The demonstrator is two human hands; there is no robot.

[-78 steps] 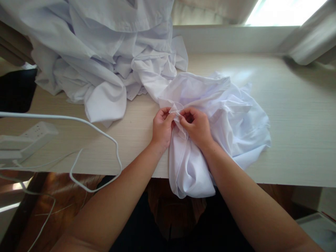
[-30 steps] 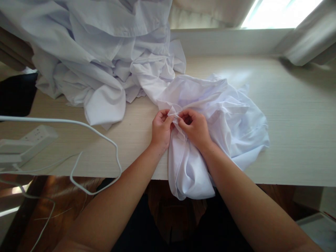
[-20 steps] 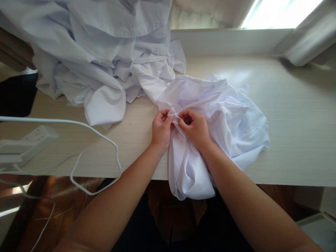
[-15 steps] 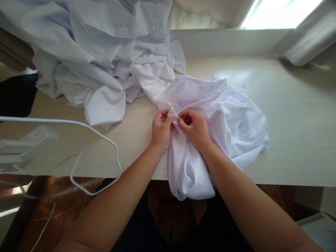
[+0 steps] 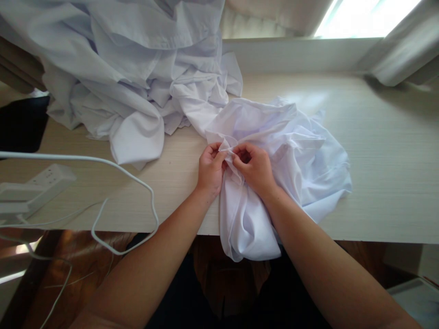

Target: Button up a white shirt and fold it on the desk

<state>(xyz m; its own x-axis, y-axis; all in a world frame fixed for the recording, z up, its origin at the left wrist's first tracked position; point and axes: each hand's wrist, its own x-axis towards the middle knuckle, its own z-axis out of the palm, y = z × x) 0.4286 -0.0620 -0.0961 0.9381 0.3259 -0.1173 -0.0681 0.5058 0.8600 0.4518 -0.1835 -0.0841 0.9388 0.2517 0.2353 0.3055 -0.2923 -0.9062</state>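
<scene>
A white garment lies crumpled on the pale table, and part of it hangs over the front edge. My left hand pinches a small fold of its cloth between thumb and fingers. Close beside it on the right, my right hand grips the same bunched part, thumb against forefinger. The fingertips of both hands nearly touch. Whatever lies inside the fold is too small to make out.
A big heap of white garments fills the back left of the table. At the left are a power strip and a looping white cable. A grey curtain hangs at the back right.
</scene>
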